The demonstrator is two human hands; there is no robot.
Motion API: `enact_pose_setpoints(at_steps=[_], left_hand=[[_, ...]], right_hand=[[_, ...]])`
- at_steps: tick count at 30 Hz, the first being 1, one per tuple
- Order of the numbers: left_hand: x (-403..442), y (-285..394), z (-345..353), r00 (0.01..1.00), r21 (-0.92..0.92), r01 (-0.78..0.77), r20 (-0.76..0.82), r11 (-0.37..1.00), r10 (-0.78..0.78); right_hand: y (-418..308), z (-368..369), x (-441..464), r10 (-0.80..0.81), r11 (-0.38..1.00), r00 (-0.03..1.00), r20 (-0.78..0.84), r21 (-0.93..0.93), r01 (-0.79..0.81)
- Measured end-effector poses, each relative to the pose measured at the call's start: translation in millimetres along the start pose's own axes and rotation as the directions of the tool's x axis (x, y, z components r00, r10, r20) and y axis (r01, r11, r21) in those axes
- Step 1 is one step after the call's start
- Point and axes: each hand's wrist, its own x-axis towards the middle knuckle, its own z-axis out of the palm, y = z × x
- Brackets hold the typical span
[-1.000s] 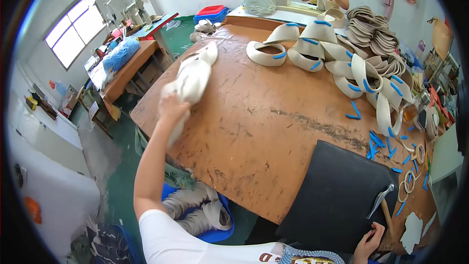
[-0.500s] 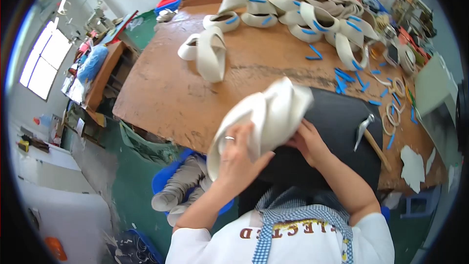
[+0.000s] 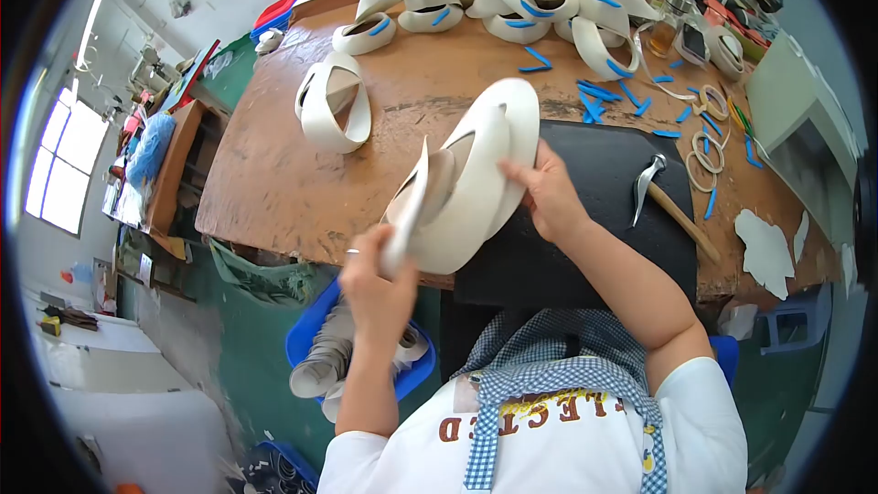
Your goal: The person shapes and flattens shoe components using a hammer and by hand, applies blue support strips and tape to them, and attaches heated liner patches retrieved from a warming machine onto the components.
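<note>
Pale curved piece (image 3: 457, 229) held up in front of the torso, over the near edge of the tabletop (image 3: 265, 192), overlapping the left part of the black mat (image 3: 604, 165) in view. Whether one band or several nested: cannot tell.

Long axis slants, lower end near and left, rounded upper end far and right. Hands at opposite sides of it. Left hand (image 3: 380, 279) pinches the lower left edge, fingers slightly blurred. Right hand (image 3: 549, 192) grips the right edge farther up, thumb on the visible face, other fingers partly hidden behind. Left hand lies closer to the body, right hand farther out, above the mat; the piece spans the space between.

Hammer (image 3: 681, 218) to the right of the right hand, apart from it; head on the mat, handle slanting near and right, past the mat's edge. Right hand clearly the nearer one.

Second pale piece (image 3: 320, 125) on the tabletop, beyond the left hand and left of the held piece, touching neither. Loose blue strips (image 3: 599, 91) beyond the mat. Blue tub (image 3: 422, 369) with stacked pale parts below the table edge, near the left forearm.
</note>
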Motion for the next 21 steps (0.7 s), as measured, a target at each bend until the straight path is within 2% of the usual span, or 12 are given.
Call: enact_pose_setpoints(at_steps=[1,3,5,7,10,12,13,15,16,17,19,21], left_hand=[[7,-8,-8,0.997,0.031,0.025,-0.068,0.999,-0.023],[27,-27,-41,0.973,0.094,0.209,-0.116,0.973,-0.198],[41,-63,-69,0.895,0.078,0.298,-0.37,0.951,-0.25],[65,-73,-97,0.856,0.287,0.173,-0.517,0.942,0.0],[99,-92,-93,0.92,0.636,0.142,-0.367,0.758,0.136],[106,-130,-64,0.983,0.78,0.049,-0.148,0.624,0.108],[115,-127,-51,0.995,0.834,-0.02,-0.036,0.552,0.091],[102,-88,-27,0.912,0.755,-0.28,0.018,0.593,0.409],[90,-51,-13,0.949,0.467,-0.298,0.053,0.833,0.31],[74,-13,-2,0.966,0.119,-0.232,0.141,0.965,0.215],[39,36,7,0.853,-0.061,-0.199,0.48,0.978,0.204],[19,48,35,0.783,-0.009,-0.488,0.439,0.873,0.442]], right_hand=[[-3,-12,9,-0.005,1.0,1.0,-0.01,-0.001,0.005],[-15,-36,16,0.028,1.0,0.998,-0.049,0.004,-0.028],[-21,-57,17,0.057,0.994,0.992,-0.11,-0.082,-0.067],[-20,-76,18,0.079,0.989,0.98,-0.18,-0.109,-0.1],[-14,-87,24,0.144,0.987,0.973,-0.182,-0.047,-0.155],[2,-92,35,0.145,0.989,0.974,-0.175,0.006,-0.146],[4,-90,38,0.132,0.99,0.982,-0.133,0.066,-0.124],[6,-88,36,0.107,0.982,0.983,-0.148,0.171,-0.081],[7,-88,34,0.109,0.971,0.983,-0.147,0.226,-0.074],[8,-88,32,0.116,0.959,0.982,-0.151,0.275,-0.071],[-3,-72,21,0.132,0.924,0.983,-0.125,0.375,-0.076],[-17,-55,7,0.189,0.894,0.972,-0.14,0.435,-0.112]])
